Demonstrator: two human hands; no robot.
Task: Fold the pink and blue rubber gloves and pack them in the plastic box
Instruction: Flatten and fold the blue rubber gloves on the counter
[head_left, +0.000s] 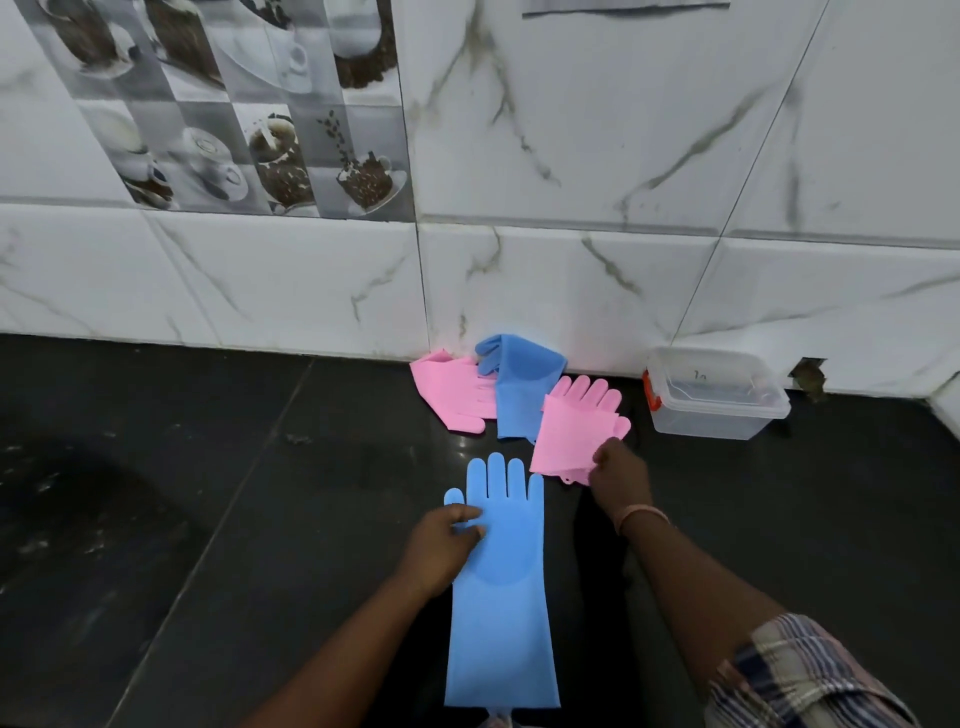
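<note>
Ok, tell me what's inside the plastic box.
Through the clear walls of the plastic box no glove shows, pink or blue. It looks empty. A faint mark shows on its far wall, and glare blurs the bottom, so small items cannot be ruled out.

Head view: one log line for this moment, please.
left hand: rests on flat blue glove | right hand: pinches pink glove | plastic box: open, by the wall | nothing packed yet
</note>
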